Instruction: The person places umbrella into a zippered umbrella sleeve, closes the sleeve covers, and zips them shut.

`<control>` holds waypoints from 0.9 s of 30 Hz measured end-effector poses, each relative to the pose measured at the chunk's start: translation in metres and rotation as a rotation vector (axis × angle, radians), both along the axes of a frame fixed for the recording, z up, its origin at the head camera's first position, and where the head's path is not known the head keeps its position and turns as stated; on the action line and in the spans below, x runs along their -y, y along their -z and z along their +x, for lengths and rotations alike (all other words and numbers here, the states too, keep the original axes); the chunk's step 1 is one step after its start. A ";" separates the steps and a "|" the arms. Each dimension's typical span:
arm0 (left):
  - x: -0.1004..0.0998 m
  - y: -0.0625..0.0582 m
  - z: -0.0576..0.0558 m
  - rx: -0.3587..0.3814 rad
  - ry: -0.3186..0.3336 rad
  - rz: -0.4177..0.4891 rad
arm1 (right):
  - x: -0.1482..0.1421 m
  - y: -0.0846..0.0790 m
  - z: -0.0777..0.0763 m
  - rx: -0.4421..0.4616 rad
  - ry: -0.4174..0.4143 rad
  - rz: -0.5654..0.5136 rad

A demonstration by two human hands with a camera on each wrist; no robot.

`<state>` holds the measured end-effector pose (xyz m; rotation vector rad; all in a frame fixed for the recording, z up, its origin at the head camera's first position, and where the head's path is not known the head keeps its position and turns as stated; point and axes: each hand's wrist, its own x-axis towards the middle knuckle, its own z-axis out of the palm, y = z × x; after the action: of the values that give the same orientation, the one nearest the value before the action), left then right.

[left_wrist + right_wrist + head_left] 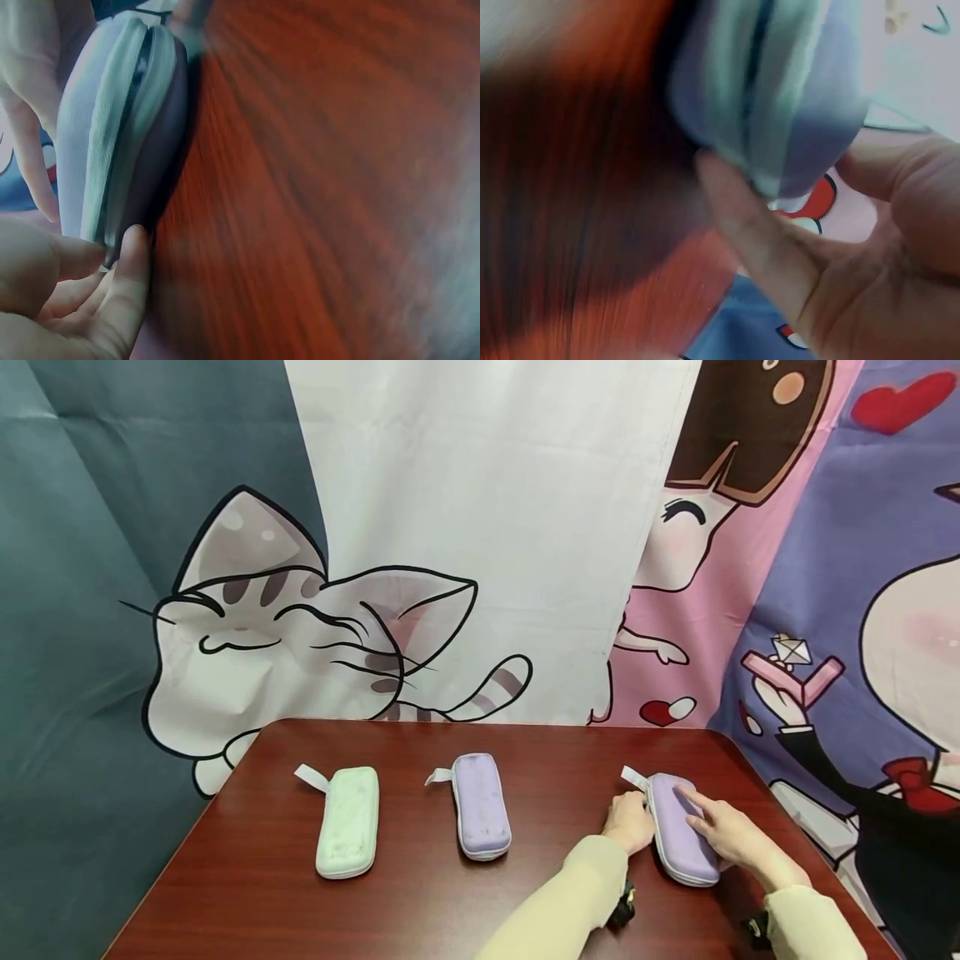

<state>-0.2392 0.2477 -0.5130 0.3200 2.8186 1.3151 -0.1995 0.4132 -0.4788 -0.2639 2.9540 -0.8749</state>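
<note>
A purple zippered pencil case [678,831] lies at the right of the table, a white strap loop at its far end. At its left side my left hand [630,822] pinches with thumb and finger at the zip; the zipper pull itself is mostly hidden. In the left wrist view, a dark line runs between the case's pale zip bands [112,135]. My right hand [738,839] holds the case from the right, a finger on its top. The right wrist view shows the right thumb and a finger [757,232] on either side of the case.
A second purple case [482,807] lies near the table's middle, and a light green case [348,822] lies left of it, both with white straps. The brown wooden table [420,910] ends at a printed cartoon curtain [487,510] behind.
</note>
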 end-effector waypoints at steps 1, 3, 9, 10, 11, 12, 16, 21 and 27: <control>0.000 0.000 -0.001 0.014 -0.012 0.020 | 0.001 0.001 0.000 -0.035 -0.022 0.042; 0.000 0.001 -0.003 0.050 -0.043 0.076 | 0.002 0.001 0.000 -0.074 -0.055 0.102; 0.000 0.001 -0.006 0.069 -0.061 0.152 | 0.001 -0.007 -0.004 -0.042 -0.123 0.155; 0.000 0.001 -0.007 0.061 -0.057 0.145 | 0.001 -0.009 -0.006 -0.056 -0.150 0.186; 0.001 0.001 -0.007 0.066 -0.056 0.143 | 0.002 -0.011 -0.007 -0.082 -0.183 0.229; 0.001 0.002 -0.007 0.070 -0.055 0.139 | 0.002 -0.013 -0.009 -0.111 -0.214 0.279; 0.002 0.004 -0.007 0.089 -0.044 0.143 | 0.004 -0.017 -0.012 -0.260 -0.365 0.494; 0.006 0.006 -0.011 0.092 -0.026 0.206 | 0.002 -0.008 -0.015 -0.479 -0.547 0.676; 0.004 0.006 -0.013 0.126 -0.010 0.192 | -0.004 -0.001 -0.020 -0.615 -0.586 0.709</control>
<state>-0.2527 0.2435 -0.5189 0.2172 2.6010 1.5528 -0.2194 0.4176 -0.4776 -1.4376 3.1044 0.3925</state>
